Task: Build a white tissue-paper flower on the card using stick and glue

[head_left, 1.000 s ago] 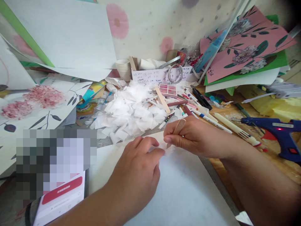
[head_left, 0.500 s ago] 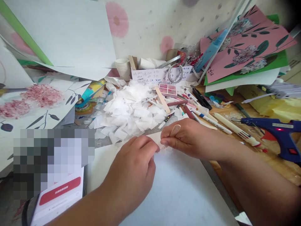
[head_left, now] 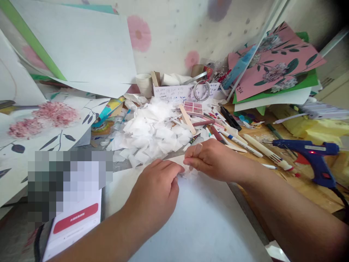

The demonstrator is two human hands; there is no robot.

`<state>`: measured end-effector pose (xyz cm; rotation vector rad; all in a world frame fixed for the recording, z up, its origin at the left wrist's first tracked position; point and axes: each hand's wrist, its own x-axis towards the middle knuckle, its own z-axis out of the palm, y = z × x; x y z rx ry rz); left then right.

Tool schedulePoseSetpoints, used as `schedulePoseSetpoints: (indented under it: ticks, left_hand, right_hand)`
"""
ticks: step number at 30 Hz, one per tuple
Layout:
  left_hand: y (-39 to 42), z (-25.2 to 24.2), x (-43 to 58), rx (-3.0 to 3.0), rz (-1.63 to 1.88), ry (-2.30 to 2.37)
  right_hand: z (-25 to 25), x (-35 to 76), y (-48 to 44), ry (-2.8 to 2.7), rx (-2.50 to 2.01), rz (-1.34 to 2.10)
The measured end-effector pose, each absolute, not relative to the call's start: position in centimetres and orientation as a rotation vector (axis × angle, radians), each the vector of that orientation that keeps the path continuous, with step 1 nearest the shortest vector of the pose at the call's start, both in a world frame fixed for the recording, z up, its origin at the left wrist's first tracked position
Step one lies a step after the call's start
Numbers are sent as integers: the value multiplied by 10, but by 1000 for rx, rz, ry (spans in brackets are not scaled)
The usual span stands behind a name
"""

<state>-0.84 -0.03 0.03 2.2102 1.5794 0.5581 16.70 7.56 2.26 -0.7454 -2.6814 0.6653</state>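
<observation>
My left hand (head_left: pixel 156 191) rests on a white sheet of paper (head_left: pixel 207 225), its fingers pinched on a small piece of white tissue (head_left: pixel 186 172). My right hand (head_left: pixel 215 160) is closed round a wooden stick (head_left: pixel 196 149) whose rounded end pokes up between the fingers. The stick's lower end presses into the same tissue piece. Both hands meet fingertip to fingertip just in front of a heap of cut white tissue squares (head_left: pixel 149 131).
A blue hot glue gun (head_left: pixel 311 154) with a red light lies at the right. Pens, a second wooden stick (head_left: pixel 187 118) and a pink paint palette (head_left: pixel 194 108) lie behind the hands. Flower pictures (head_left: pixel 272 65) lean at both sides. A phone (head_left: pixel 73 222) sits at lower left.
The right hand has tilted the stick down so less of it shows, and both hands drew closer together on the tissue. The view shifted slightly.
</observation>
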Motion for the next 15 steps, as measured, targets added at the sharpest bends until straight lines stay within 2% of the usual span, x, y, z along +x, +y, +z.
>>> schedulePoseSetpoints:
  ticks: [9,15]
  left_hand:
    - [-1,0,-11,2208,536,1561]
    - [-3,1,-12,2204,534,1540]
  right_hand:
    - [10,188,73,-2443,-737,1015]
    - [16,198,60,-2341,-1037,917]
